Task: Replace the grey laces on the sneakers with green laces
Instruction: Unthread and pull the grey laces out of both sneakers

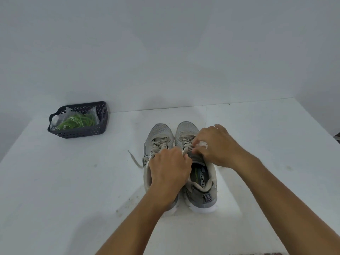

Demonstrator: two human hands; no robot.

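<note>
Relacing, early stage: 2 sneakers still carry grey laces.
Far left, basket (pixel 79 132) holds unused green laces (pixel 81 122); left sneaker (pixel 158 137) laced; left hand (pixel 170 167) and right hand (pixel 218 146) pinch right sneaker (pixel 206 190) lace (pixel 186 147).

Left hand (pixel 168 167), right hand (pixel 216 146): fingers pinched.
</note>
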